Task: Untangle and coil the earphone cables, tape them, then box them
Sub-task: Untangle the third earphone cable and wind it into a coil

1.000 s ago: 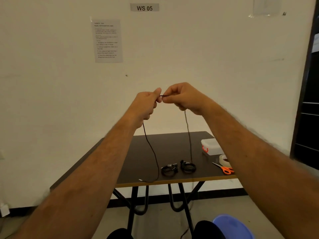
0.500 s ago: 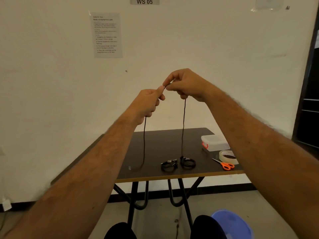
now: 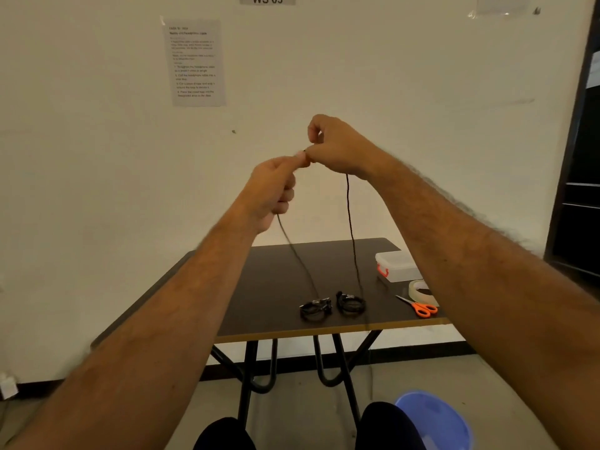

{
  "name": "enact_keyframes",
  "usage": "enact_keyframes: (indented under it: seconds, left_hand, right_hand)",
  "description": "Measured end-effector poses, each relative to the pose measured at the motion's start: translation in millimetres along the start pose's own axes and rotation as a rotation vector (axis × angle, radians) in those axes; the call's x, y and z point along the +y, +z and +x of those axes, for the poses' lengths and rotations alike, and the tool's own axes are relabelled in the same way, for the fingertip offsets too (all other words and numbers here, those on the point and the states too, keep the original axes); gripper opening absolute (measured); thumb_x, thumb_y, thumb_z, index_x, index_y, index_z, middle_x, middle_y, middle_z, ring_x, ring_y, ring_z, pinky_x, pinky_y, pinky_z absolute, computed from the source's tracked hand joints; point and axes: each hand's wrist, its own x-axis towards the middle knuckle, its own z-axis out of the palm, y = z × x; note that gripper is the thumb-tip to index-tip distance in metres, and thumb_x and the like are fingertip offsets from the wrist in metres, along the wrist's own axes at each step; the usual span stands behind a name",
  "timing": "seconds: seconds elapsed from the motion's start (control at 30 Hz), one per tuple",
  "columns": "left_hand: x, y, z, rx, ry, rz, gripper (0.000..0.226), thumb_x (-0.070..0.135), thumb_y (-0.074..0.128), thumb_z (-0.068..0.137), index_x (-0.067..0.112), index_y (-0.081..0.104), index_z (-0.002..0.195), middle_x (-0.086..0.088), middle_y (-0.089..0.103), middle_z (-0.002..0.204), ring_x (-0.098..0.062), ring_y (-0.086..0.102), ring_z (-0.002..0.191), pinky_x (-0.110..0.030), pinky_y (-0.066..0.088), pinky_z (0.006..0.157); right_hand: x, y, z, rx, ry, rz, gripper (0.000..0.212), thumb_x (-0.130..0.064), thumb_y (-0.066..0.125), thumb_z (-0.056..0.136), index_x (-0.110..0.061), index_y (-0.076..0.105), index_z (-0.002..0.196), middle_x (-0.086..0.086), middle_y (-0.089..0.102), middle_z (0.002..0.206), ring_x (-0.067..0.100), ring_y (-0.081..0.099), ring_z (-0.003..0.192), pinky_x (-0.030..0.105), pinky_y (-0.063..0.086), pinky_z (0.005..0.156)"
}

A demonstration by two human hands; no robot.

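Observation:
I hold a thin black earphone cable (image 3: 351,228) high in front of me, well above the dark table (image 3: 266,287). My left hand (image 3: 272,190) and my right hand (image 3: 337,146) pinch it close together, fingertips almost touching. One strand hangs from each hand down toward the table. Two coiled black cables lie near the table's front edge, one on the left (image 3: 315,309) and one on the right (image 3: 350,303). A clear plastic box (image 3: 397,266) with a red latch stands at the table's right side.
A roll of clear tape (image 3: 422,289) and orange-handled scissors (image 3: 422,308) lie right of the coils. A blue bucket (image 3: 431,420) sits on the floor at lower right. A wall with a paper notice (image 3: 194,63) is behind the table. A dark doorway is far right.
My right hand has risen slightly above the left, and the two hands have closed together. The left strand's lower end has swung right toward the coils.

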Motion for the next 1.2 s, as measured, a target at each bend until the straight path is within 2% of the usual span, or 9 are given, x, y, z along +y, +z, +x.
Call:
enact_keyframes:
  seconds: [0.13,0.37,0.6,0.67,0.77,0.87,1.0,1.07,1.2]
  left_hand:
    - [28,-18,12,0.18,0.115,-0.088,0.03,0.039,0.052,0.1,0.016,0.059,0.083,0.009,0.025,0.053,-0.006,0.019,0.041,-0.02,0.016,0.039]
    - [68,-9,30,0.3,0.239,-0.251,0.019,0.03,0.055,0.1,0.017,0.067,0.095,0.007,0.027,0.058,-0.007,0.021,0.047,-0.022,0.017,0.042]
    - [72,2,44,0.362,0.295,-0.091,0.017,0.024,0.053,0.099,0.016,0.056,0.113,0.006,0.043,0.067,-0.005,0.03,0.044,-0.018,0.022,0.04]
    - [47,4,44,0.306,0.279,0.165,0.03,0.024,0.061,0.096,0.019,0.054,0.124,0.004,0.058,0.081,0.003,0.046,0.046,-0.017,0.036,0.042]
    - [7,8,42,0.137,0.249,0.547,0.028,0.024,0.069,0.088,0.014,0.069,0.114,0.001,0.071,0.098,-0.005,0.066,0.087,-0.025,0.053,0.083]
    - [-8,11,37,0.069,0.156,0.772,0.035,0.039,0.058,0.092,0.011,0.068,0.072,-0.001,0.066,0.068,-0.013,0.056,0.061,-0.033,0.047,0.064]
    - [-3,6,33,0.07,0.109,0.908,0.058,0.059,0.046,0.096,0.013,0.068,0.069,0.002,0.056,0.057,-0.014,0.051,0.054,-0.028,0.039,0.057]
    - [8,-1,36,0.135,0.154,0.957,0.058,0.059,0.055,0.091,0.015,0.049,0.055,0.002,0.041,0.05,-0.015,0.038,0.047,-0.03,0.032,0.051]
    - [33,-24,47,0.333,0.246,0.713,0.057,0.049,0.064,0.09,0.018,0.036,0.051,0.0,0.034,0.05,-0.017,0.03,0.046,-0.031,0.028,0.055]
  right_hand:
    - [40,6,-9,-0.084,0.113,0.293,0.016,-0.005,0.066,0.087,-0.013,0.053,0.082,0.0,0.046,0.061,0.013,0.037,0.049,0.022,0.032,0.044]
    - [139,87,-65,-0.232,0.423,0.402,0.029,-0.039,0.061,0.095,-0.015,0.054,0.08,-0.005,0.046,0.061,0.009,0.036,0.05,0.021,0.033,0.043]
    - [135,121,-92,-0.18,0.452,1.06,0.022,-0.013,0.055,0.098,-0.012,0.051,0.076,0.0,0.043,0.064,0.008,0.03,0.049,0.02,0.028,0.045]
    - [112,105,-78,-0.139,0.383,0.927,0.025,-0.02,0.052,0.101,-0.009,0.059,0.08,-0.001,0.043,0.062,0.008,0.031,0.047,0.02,0.028,0.044]
    - [71,79,-51,-0.102,0.261,0.615,0.028,-0.024,0.051,0.102,-0.008,0.066,0.084,-0.004,0.045,0.058,0.007,0.034,0.047,0.021,0.028,0.044]
    - [49,56,-32,-0.062,0.194,0.578,0.022,-0.015,0.05,0.097,-0.004,0.064,0.084,-0.003,0.044,0.055,0.009,0.03,0.046,0.024,0.024,0.046]
    - [50,39,-26,-0.045,0.121,0.46,0.025,-0.02,0.06,0.093,0.002,0.067,0.085,0.001,0.04,0.058,0.011,0.03,0.049,0.025,0.028,0.047]
    - [56,38,-26,-0.054,0.123,0.54,0.018,-0.017,0.064,0.093,0.0,0.065,0.087,-0.001,0.038,0.057,0.011,0.03,0.049,0.024,0.027,0.046]
    - [88,50,-42,-0.082,0.203,0.766,0.019,-0.02,0.058,0.099,-0.004,0.063,0.089,-0.005,0.034,0.056,0.01,0.026,0.049,0.025,0.019,0.047]
